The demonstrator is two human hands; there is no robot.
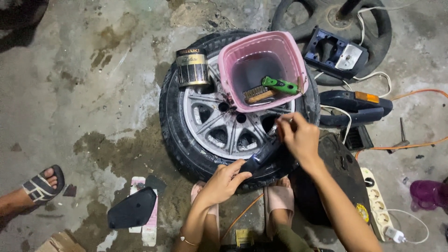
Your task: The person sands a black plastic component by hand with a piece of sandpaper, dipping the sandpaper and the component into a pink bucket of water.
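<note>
A car wheel [219,130] with a silver alloy rim and black tyre lies flat on the concrete floor. My left hand [224,179] grips the near end of a small dark plastic part [262,155] resting on the tyre's near edge. My right hand [298,137] pinches the part's far end, fingers curled over it. On the wheel stand a pink plastic basket [233,74] holding a wire brush and a green-handled tool [280,85], and a dark tin can [192,67] with a gold band.
A black steering wheel [373,42], a blue-black power tool [357,107] and orange cable lie to the right. A white power strip [379,205] sits at lower right. A black panel [133,208] lies at lower left. Another person's sandalled foot [39,186] is at the left edge.
</note>
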